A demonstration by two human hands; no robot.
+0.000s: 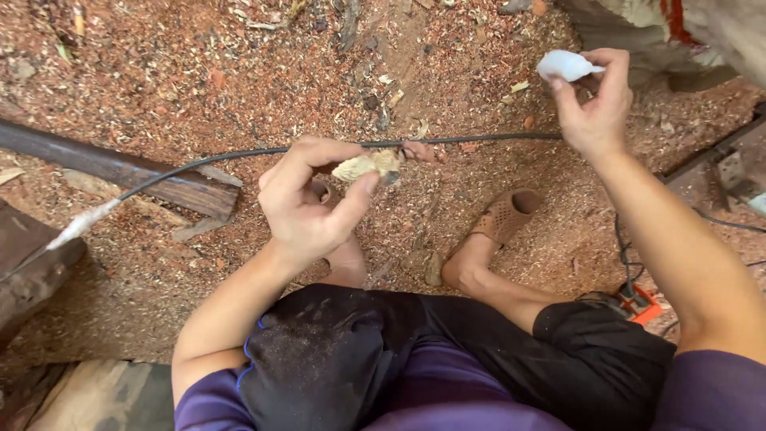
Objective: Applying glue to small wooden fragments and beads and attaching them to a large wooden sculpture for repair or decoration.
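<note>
Below, left hand [307,203] pinching frayed wrap [369,165] on black cable [471,140], right hand [594,104] gripping white wad [565,65], open sawdust floor [239,72] around.

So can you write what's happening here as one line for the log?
left hand: pinching frayed tape wrap on black cable | right hand: holding white tape piece | ground: sawdust

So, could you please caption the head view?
Left hand pinches a pale wrapped joint on black cable; right hand holds white tape.

Purple tee [447,391], dusty blk shorts [335,351], brown perforated clogs [507,214], bare forearms.
</note>
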